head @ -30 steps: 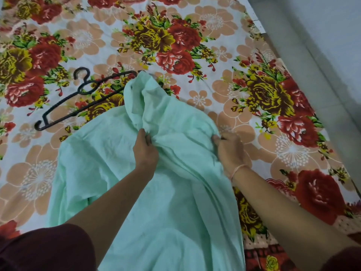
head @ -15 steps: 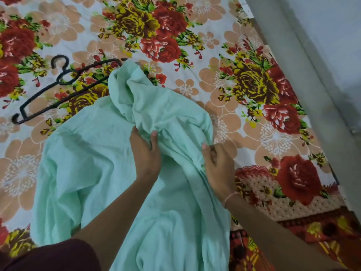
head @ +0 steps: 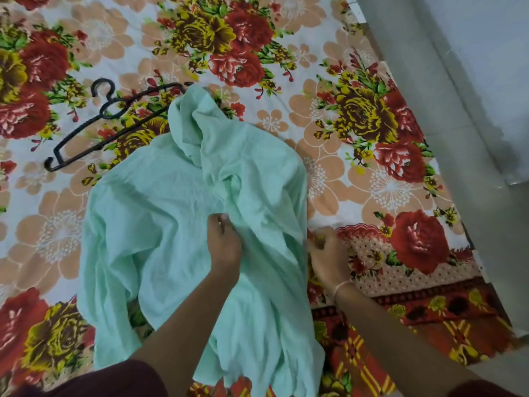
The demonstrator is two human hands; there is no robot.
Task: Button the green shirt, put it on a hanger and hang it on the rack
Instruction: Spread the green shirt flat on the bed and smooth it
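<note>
The pale green shirt [head: 160, 230] lies crumpled on the flowered bedsheet [head: 337, 116], one part bunched up toward the far side. My left hand [head: 224, 242] pinches a fold of cloth near the shirt's middle. At the shirt's right edge my right hand [head: 329, 256] has its fingers curled on the hem; the grip itself is partly hidden by cloth. A black plastic hanger [head: 106, 124] rests on the sheet to the far left, its right end tucked under the shirt. No buttons show.
The bed's right edge [head: 469, 242] runs diagonally, with grey floor and a pale wall [head: 472, 81] beyond it. The sheet's patterned border [head: 415, 308] hangs at the near right. A dark red sleeve [head: 94, 382] fills the bottom left.
The shirt has been pulled toward me and to the right. My right hand slid from the fold at the middle out to the shirt's right edge. The left hand kept its pinch.
</note>
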